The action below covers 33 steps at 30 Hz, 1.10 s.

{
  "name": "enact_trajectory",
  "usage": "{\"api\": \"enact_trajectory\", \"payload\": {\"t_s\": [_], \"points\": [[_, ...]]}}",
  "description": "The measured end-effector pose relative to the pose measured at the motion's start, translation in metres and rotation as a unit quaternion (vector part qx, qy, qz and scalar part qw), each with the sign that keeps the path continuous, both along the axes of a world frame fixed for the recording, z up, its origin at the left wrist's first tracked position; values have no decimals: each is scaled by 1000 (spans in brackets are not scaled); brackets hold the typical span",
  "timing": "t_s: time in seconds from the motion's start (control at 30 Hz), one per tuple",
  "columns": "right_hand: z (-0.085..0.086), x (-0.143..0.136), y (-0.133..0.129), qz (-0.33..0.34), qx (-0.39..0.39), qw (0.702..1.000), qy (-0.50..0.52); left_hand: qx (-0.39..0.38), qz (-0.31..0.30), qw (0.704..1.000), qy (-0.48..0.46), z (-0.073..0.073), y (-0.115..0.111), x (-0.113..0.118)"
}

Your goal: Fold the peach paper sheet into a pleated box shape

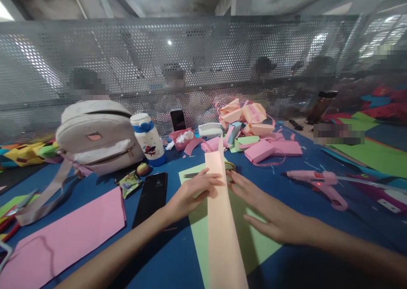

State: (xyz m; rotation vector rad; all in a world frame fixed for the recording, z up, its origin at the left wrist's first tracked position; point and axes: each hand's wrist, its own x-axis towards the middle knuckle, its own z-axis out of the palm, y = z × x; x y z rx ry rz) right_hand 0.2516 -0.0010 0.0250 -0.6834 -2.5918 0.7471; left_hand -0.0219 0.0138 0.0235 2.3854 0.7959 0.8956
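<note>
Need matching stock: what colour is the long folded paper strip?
Long folded paper strip: pale peach, head view.

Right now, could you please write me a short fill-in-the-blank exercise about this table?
1. Beneath the peach paper strip that the left hand touches lies a larger ____ sheet.
2. The glue gun lies to the ____ of the right hand.
3. The bottle beside the backpack has a ____ band around its base.

Missing words: green; right; blue.

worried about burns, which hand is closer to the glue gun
Right. The right hand is apart from the glue gun, to its left; the left hand is farther left, fingers on the peach paper.
</note>
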Motion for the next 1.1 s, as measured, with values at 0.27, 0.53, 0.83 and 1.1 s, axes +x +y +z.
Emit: {"api": "enact_trajectory", "payload": {"t_s": [0.27,0.53,0.83,1.1], "points": [[-16,0,1,8,216,975,-59,15,-41,999,-6,-2,2,6],[-17,1,2,2,338,940,-48,11,-86,996,15,6,-4,9],[-3,12,9,-19,396,918,23,-2,-135,991,23,6,-13,26],[4,16,20,33,314,948,38,22,-138,986,94,-5,-16,15]]}}
